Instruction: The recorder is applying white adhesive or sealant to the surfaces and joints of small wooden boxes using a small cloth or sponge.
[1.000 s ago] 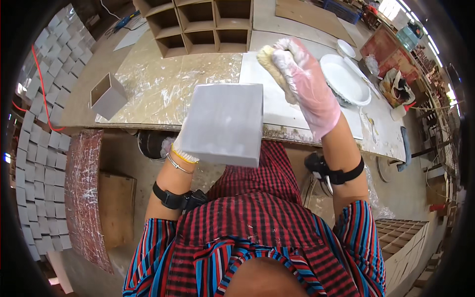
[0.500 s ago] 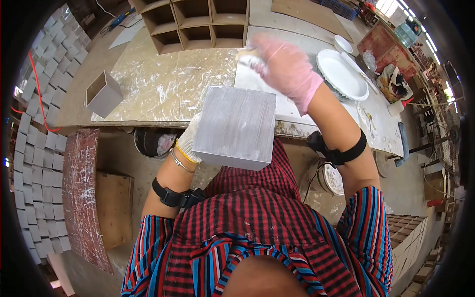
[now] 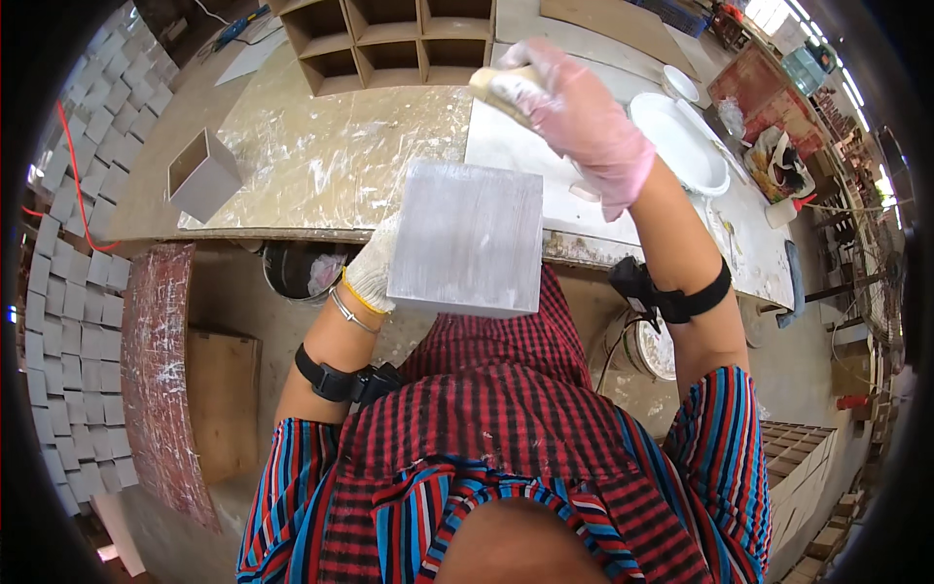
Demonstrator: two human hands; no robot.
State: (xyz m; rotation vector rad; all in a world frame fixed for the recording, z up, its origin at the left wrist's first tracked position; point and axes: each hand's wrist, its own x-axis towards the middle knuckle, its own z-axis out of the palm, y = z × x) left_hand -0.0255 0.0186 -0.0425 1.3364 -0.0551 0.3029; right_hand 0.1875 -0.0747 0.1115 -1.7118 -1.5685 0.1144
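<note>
A square grey box is held up in front of my apron, its flat, streaky face turned up. My left hand, in a white knitted glove with a yellow cuff, supports it from the left side; the fingers are hidden behind the box. Above and right of the box, my right hand wears a pink glove smeared with white. It is closed round what looks like a wide flat paintbrush, beige and white-smeared, which is apart from the box. A white basin with white coating stands beyond my right hand.
A paint-spattered table spans the front. On it are another open grey box, a cardboard compartment rack and a white bowl. Stacked grey boxes line the left; a bucket stands below the table at right.
My right hand has lifted slightly away to the right with the brush, which shows more clearly. The grey box has tilted so its upper face is squarer to view.
</note>
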